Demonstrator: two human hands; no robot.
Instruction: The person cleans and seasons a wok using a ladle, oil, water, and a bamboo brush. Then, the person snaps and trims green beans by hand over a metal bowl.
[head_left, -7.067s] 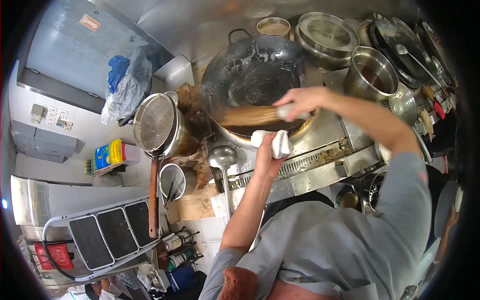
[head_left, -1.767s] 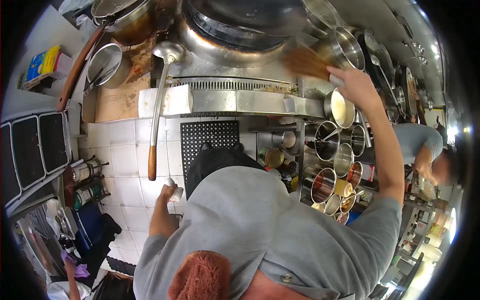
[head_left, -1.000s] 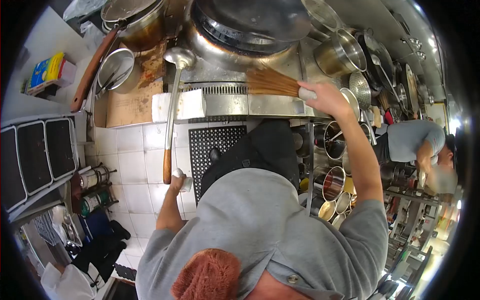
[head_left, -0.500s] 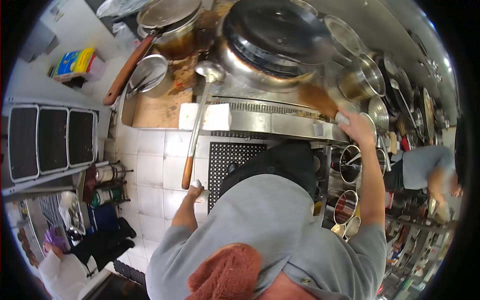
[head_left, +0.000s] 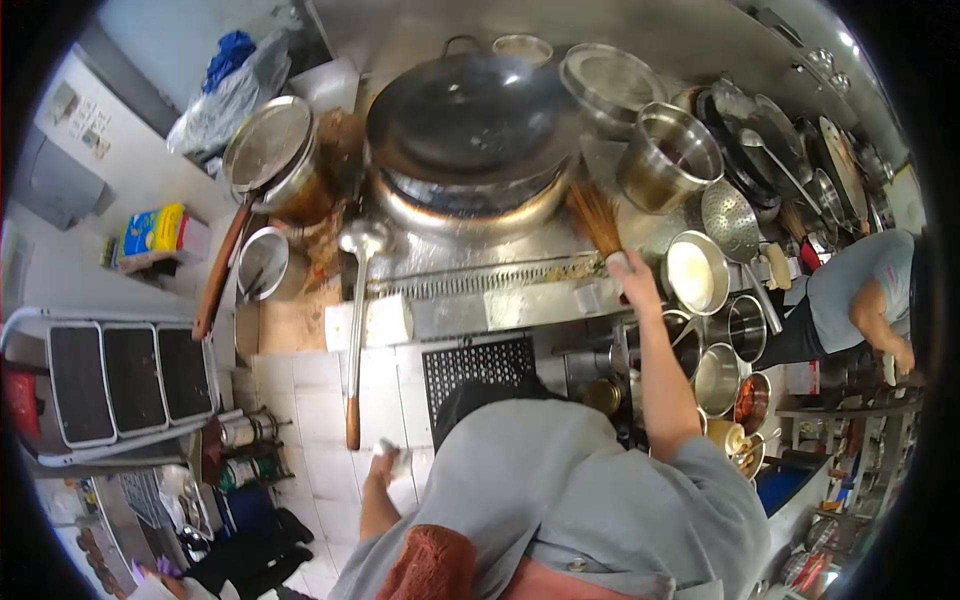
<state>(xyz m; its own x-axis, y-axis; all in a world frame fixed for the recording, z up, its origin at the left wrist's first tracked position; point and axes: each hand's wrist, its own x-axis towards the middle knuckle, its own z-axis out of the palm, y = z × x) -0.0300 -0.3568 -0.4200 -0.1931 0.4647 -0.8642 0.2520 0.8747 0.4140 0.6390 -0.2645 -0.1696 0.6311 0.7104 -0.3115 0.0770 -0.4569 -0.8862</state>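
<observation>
My right hand (head_left: 636, 282) is closed around the pale bound end of a bamboo wok brush (head_left: 597, 215). Its brown bristles point away from me onto the steel stove top, just right of the burner ring (head_left: 470, 220). A large dark wok (head_left: 470, 115) sits tilted over that ring. Low on the left, my left hand (head_left: 380, 468) appears closed, with something white at its fingers that I cannot make out. Just beyond it is the wooden handle end of a long steel ladle (head_left: 356, 330), which rests across a folded white cloth (head_left: 395, 320) at the stove's edge.
A strainer (head_left: 268, 145) lies on a pot at the left, its wooden handle sticking out toward me. Steel pots (head_left: 670, 160) and a perforated skimmer (head_left: 730, 220) crowd the right. Another person (head_left: 850, 290) stands far right; part of another shows at lower left.
The camera view has shifted, so the stove sits lower in the picture. The brush, blurred before with bristles slanting left, now shows sharply and points more directly away from me. My right hand still grips it.
</observation>
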